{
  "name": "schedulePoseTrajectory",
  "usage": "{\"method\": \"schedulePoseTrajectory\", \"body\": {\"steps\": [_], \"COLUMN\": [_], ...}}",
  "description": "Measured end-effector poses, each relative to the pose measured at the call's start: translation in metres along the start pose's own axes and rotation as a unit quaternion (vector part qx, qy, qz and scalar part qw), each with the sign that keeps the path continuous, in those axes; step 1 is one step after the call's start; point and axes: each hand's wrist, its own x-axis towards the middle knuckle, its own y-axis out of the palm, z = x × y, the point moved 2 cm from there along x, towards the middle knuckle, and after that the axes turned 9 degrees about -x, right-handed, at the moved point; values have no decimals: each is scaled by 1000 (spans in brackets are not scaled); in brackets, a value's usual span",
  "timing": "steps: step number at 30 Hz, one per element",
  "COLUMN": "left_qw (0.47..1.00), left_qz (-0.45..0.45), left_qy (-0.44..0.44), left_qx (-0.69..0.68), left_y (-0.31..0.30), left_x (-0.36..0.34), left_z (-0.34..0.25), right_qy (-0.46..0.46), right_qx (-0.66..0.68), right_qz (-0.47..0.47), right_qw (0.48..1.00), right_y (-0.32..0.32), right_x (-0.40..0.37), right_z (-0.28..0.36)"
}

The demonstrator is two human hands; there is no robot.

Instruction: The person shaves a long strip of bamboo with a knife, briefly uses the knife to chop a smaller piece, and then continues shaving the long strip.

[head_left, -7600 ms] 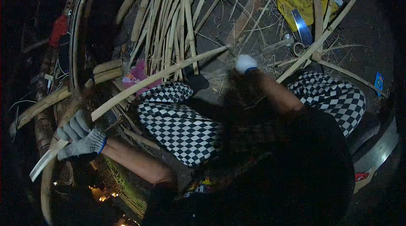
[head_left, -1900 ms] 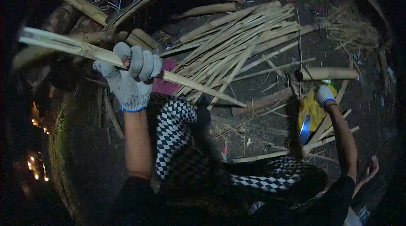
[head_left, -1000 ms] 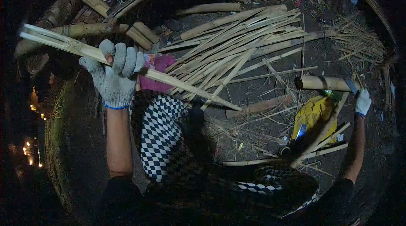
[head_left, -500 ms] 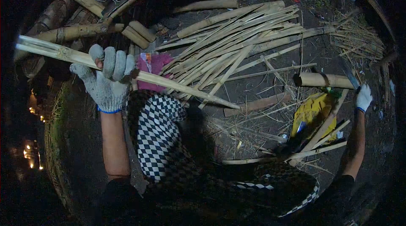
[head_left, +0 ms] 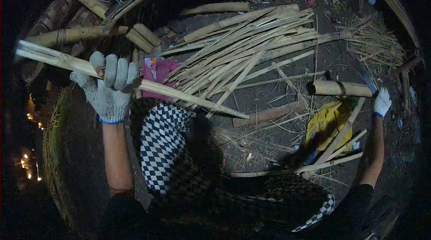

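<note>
In the head view, a split bamboo strip point(head_left: 155, 87) is held slantwise over the checkered trousers point(head_left: 161, 150), clamped in the gloved left hand point(head_left: 110, 87). It can be judged light, stiff and springy, with edges that may splinter (gloves seem well chosen); a hold near the middle should balance it best. One end is broad and pale, the other tapered. Well apart, the gloved right hand point(head_left: 382, 102) is closed on a knife point(head_left: 369, 81), its handle hidden, beside a smooth, round bamboo section point(head_left: 330, 88); contact between blade and bamboo cannot be told. Flat, fibrous strips point(head_left: 251, 51) are heaped beyond.
</note>
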Motion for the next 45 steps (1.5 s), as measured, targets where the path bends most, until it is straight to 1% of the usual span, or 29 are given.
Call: {"method": "schedulePoseTrajectory", "body": {"steps": [1,3,6,7,8,9,10,11,12,13,14,15,16,17,19,20,21,23,24,26,30,33,37,40,42,43,45], "left_qw": [1000,1000,1000,1000,1000,1000,1000,1000,1000,1000,1000,1000,1000,1000,1000,1000,1000,1000,1000,1000,1000,999,1000,1000,1000,1000,1000], "left_qz": [6,15,24,2,-18,-18,-3,11,11,9,7,8,16,25,21,11,11,28,29,4,22,34,18,20,22,27,25], "left_qy": [-3,-5,-10,-2,7,6,3,-1,-1,-1,-1,1,-3,-5,2,4,5,-2,-1,7,3,-5,6,5,5,1,-2], "left_qx": [-6,-12,-15,-8,0,-1,-2,-3,-3,-6,-9,-8,-10,-11,-3,3,3,-5,-6,-12,-6,-17,-1,3,3,1,0], "left_y": [-1,-3,-3,-4,-5,-5,-4,-4,-3,-2,-2,-2,-2,-3,-1,-2,-3,-4,-4,-3,-6,-6,-8,-9,-10,-11,-11], "left_x": [-1,0,-1,-3,-4,-4,-4,-5,-5,-6,-5,-5,-5,-4,-5,-4,-3,-1,0,0,0,-1,-3,-3,-3,-3,-6], "left_z": [0,-1,-1,-1,-2,-2,-1,-1,-1,-1,-1,-1,-1,-1,-1,-1,-1,-1,-1,0,-3,-2,-3,-3,-4,-5,-6], "right_qy": [1,18,15,15,11,7,10,11,9,6,7,11,14,16,33,38,38,86,97,100,97,106,108,118,144,140,136], "right_qx": [-1,4,1,0,3,6,-30,-31,-37,-43,-43,-48,-51,-50,-42,-73,-72,-41,-51,-65,-70,-74,-55,-58,-43,-43,-45], "right_qz": [0,48,34,36,-1,-38,-22,-21,-74,-127,-129,-14,99,97,58,92,91,179,178,175,171,173,177,202,218,216,178], "right_qw": [1000,999,999,999,1000,999,999,999,996,991,991,999,994,994,997,992,992,979,978,977,978,976,977,971,964,965,974], "right_y": [0,1,-19,-12,-2,7,8,17,25,18,12,10,5,18,40,7,-15,-35,-18,-16,-2,-10,-3,-17,-24,-15,8], "right_x": [0,4,-3,-5,-7,-7,-8,-10,-12,-14,-14,-12,-12,-13,-10,-11,-11,-11,-9,-10,-10,-14,-11,-8,-5,-2,5], "right_z": [0,0,4,3,2,0,1,-1,-2,-1,-3,-5,-6,-11,-21,-21,-22,-27,-32,-35,-37,-32,-35,-37,-36,-36,-40]}}
